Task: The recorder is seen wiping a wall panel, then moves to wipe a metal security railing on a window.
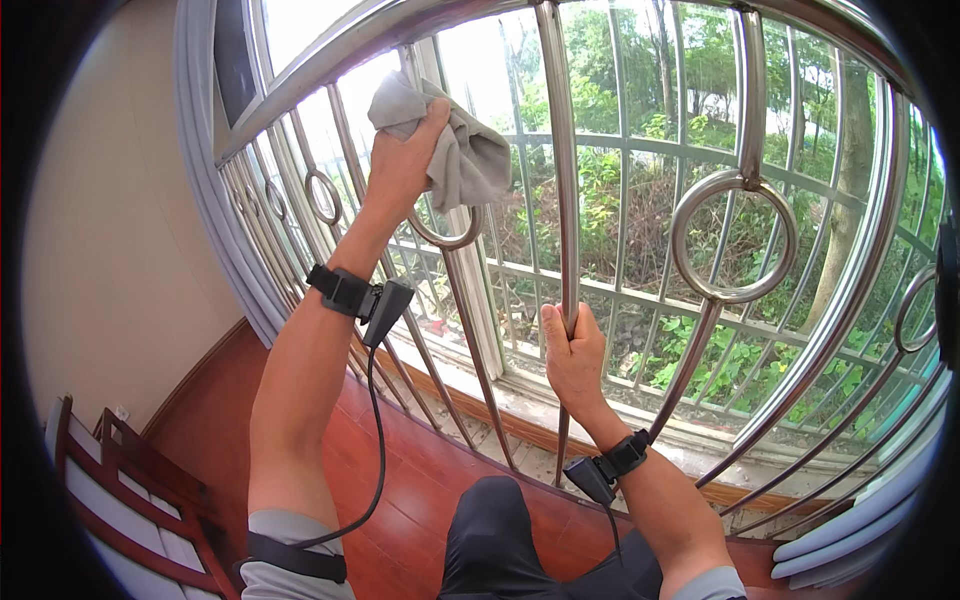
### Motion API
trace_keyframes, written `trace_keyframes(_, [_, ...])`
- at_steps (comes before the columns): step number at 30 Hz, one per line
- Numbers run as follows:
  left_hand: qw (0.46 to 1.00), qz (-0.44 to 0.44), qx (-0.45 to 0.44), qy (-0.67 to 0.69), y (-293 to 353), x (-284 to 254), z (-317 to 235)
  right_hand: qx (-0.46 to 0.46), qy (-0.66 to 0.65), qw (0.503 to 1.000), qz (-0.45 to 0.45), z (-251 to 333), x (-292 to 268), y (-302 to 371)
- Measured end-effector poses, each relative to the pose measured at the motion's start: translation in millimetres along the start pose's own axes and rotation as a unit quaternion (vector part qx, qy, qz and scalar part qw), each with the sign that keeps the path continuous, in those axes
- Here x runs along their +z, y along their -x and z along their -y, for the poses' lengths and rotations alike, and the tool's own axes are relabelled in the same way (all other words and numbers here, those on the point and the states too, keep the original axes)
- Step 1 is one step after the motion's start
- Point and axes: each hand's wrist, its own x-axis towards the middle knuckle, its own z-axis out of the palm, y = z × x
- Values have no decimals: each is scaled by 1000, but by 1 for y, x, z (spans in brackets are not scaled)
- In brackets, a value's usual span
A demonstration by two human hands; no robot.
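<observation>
My left hand [405, 160] is closed on a grey cloth [470, 160], which is bunched over an upright bar just above a metal ring [447, 238] of the railing. Loose folds of the cloth hang to the right of the hand and cover part of the bar and ring. Lower and to the right, my right hand [577, 360] is wrapped round a plain upright metal bar [557, 130], thumb on its near side. A larger shiny ring [735, 236] sits in the railing farther right. Each wrist carries a black strapped device with a cable.
The railing's curved top rail [330, 70] runs across the top. Behind it stand window frames and an outer grille, with greenery beyond. Grey-blue curtains [215, 200] hang at both sides. A wooden chair [140, 500] stands at lower left on the red-brown floor [400, 500].
</observation>
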Motion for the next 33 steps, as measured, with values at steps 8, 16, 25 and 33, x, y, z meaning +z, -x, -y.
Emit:
trace_keyframes(8, [993, 67, -24, 93, 12, -12, -4, -12, -17, 1000, -13, 5, 0, -2])
trace_keyframes(16, [987, -44, -118, -98, 32, -64, 35, 13, -22, 1000, 2, 3, -1, 0])
trace_keyframes(25, [993, 92, -74, -22, 14, -53, 27, 6, -8, 999, -31, 5, -1, -4])
trace_keyframes(33, [993, 94, -55, -55, 15, -45, 42, 40, -19, 999, -6, -4, 3, -6])
